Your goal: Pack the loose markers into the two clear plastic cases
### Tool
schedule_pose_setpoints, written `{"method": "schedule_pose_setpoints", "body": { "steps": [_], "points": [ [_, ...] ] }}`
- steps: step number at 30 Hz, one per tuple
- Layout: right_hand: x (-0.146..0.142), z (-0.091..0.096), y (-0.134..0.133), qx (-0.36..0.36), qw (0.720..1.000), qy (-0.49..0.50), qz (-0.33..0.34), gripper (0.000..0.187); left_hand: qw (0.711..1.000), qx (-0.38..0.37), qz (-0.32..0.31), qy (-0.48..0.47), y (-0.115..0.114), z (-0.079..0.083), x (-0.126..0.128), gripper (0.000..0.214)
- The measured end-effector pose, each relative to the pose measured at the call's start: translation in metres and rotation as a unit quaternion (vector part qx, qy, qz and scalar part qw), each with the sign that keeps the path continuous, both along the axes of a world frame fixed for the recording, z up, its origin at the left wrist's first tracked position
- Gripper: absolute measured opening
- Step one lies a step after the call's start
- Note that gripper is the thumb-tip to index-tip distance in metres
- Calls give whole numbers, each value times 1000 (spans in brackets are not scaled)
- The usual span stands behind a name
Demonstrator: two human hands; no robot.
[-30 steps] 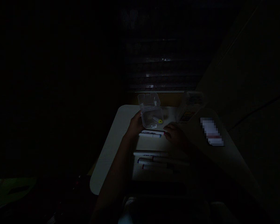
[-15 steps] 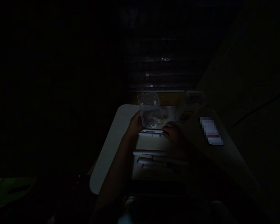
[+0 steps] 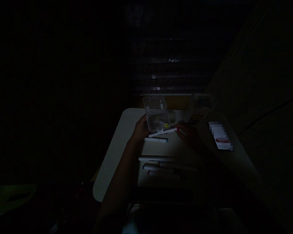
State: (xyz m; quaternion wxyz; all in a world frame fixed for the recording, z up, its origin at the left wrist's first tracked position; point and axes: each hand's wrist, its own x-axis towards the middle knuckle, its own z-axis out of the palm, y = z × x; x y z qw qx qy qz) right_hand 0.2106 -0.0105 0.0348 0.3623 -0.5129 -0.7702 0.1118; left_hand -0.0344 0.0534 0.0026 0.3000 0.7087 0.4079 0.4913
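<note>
A small clear plastic box (image 3: 149,125) with its lid (image 3: 154,102) hinged back is gripped at its left side by my left hand (image 3: 140,129). Inside the box lies a yellow-ended marker (image 3: 164,123). My right hand (image 3: 187,134) pinches a white marker (image 3: 169,131) by its red end. That marker is slightly tilted, at the box's front edge. Just nearer to me, a blue-ended marker (image 3: 156,139) lies on the white table (image 3: 114,156). Several more white markers (image 3: 152,159) lie closer to me, partly in shadow.
A lit phone (image 3: 221,136) rests at the table's right side. Behind my right hand stands a taller clear container (image 3: 200,105). A dark ridged surface (image 3: 166,68) rises beyond the far table edge, and the whole scene is very dim.
My right hand has lifted the red-ended marker off the table and moved it right and up, against the box's front. My left hand stays on the box.
</note>
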Motion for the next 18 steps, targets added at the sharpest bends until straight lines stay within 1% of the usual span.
{"method": "schedule_pose_setpoints", "body": {
  "steps": [3, 7, 10, 12, 15, 17, 18],
  "points": [
    [-4, 16, -6, 32, 999, 15, 3, 18, 1000, -1, 4, 2, -2, 2, 1, 64],
    [-6, 33, -13, 112, 993, 34, 18, 13, 1000, 1, 3, -7, -3, 5, 3, 66],
    [-9, 46, -20, 159, 987, 27, 25, 13, 1000, 2, -1, -6, -2, 6, 3, 64],
    [-11, 61, -28, 189, 982, 12, 20, 14, 1000, 8, -1, -8, -1, 5, 3, 63],
    [-13, 91, -44, 249, 968, -15, 19, 15, 1000, 6, -2, -7, -1, 3, 3, 64],
    [-8, 110, -54, 273, 961, -39, 13, 17, 1000, 1, -1, -6, -1, 3, 2, 63],
    [-2, 118, -56, 286, 958, -35, 7, 19, 1000, 1, 0, -6, -1, 3, 2, 62]
  ]
}}
